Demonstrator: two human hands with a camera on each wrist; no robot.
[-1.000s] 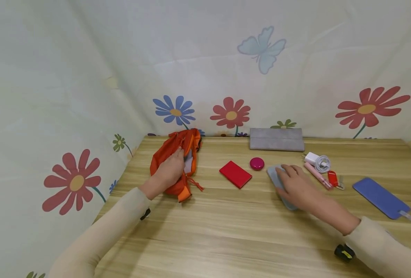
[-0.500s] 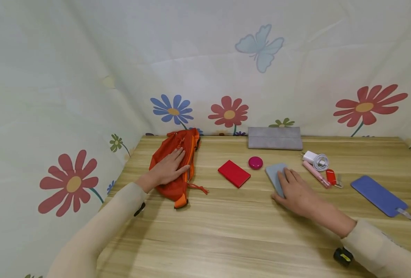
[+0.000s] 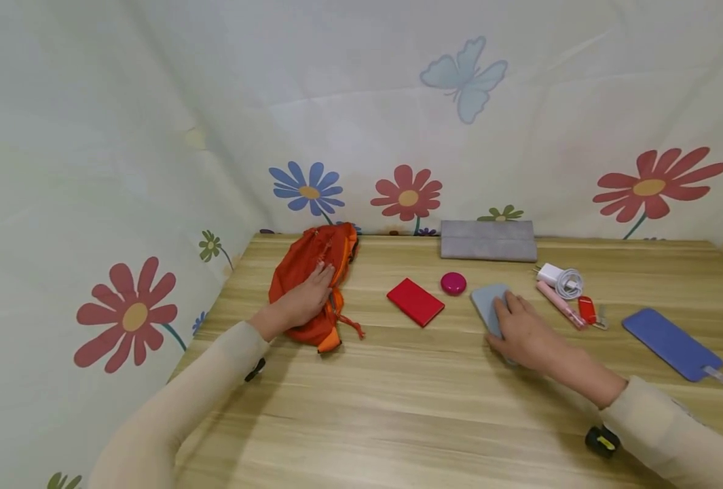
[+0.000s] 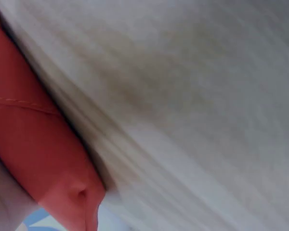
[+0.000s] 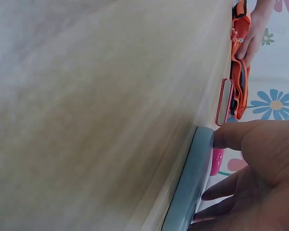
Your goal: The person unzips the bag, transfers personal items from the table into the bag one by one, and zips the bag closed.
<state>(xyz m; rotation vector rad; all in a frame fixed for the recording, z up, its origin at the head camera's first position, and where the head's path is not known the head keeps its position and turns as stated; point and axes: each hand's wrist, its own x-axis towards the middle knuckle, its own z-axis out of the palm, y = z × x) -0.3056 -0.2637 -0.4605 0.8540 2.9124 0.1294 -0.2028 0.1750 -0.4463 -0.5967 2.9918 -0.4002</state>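
My left hand lies over the orange-red waist bag at the table's left, its fingers bent at the zipped opening and holding that edge. The thumb is hidden in the head view. Close up in the left wrist view, a stitched part of the bag fills the left side. My right hand grips a flat light-blue slab with rounded corners, shaped like a power bank. In the right wrist view, the thumb is at one end of the slab, with the other fingers over its far side.
A red flat case and a round magenta compact lie between the hands. Behind stands a grey folded case. Rightward are a white charger with cable, a pink tube, a red key fob and a blue card holder.
The left hand opened from the bag's edge and lay flat on it, then bent its fingers at the opening again; the bag's mouth gapes less. The right hand shifted slightly on the slab.
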